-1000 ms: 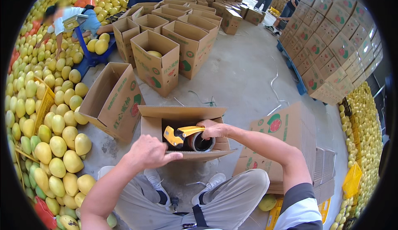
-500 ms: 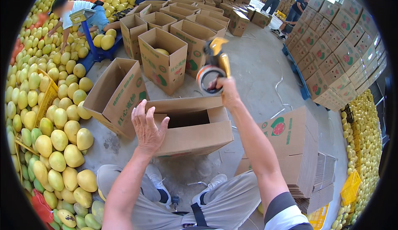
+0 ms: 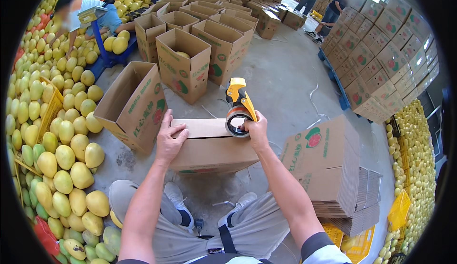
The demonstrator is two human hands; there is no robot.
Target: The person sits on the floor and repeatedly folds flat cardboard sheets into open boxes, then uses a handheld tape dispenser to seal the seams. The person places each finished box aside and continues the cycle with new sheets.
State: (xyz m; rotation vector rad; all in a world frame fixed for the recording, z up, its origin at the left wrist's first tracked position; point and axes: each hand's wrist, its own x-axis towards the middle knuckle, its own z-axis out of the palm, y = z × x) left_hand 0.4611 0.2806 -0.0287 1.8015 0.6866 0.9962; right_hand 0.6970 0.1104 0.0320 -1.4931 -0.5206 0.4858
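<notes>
A cardboard box (image 3: 216, 154) lies before my knees, its upper flaps folded over with a narrow dark seam between them. My left hand (image 3: 170, 140) rests on the box's left end, fingers outstretched and thumb spread over the flap. At the right end, my right hand (image 3: 257, 132) grips a yellow and black tape dispenser (image 3: 241, 103). The dispenser's tape roll sits close over the seam; whether it touches the cardboard I cannot tell.
Pomelos (image 3: 78, 147) are heaped on the left. Open cartons (image 3: 183, 62) stand ahead, and another open carton (image 3: 131, 104) is beside my left hand. Flattened cartons (image 3: 326, 169) are stacked at right. A person (image 3: 83, 16) bends by a blue scale (image 3: 107, 54).
The box's flaps have gone from standing open to folded over. My right hand has brought the tape dispenser down to the box, and my left hand has settled onto its left end.
</notes>
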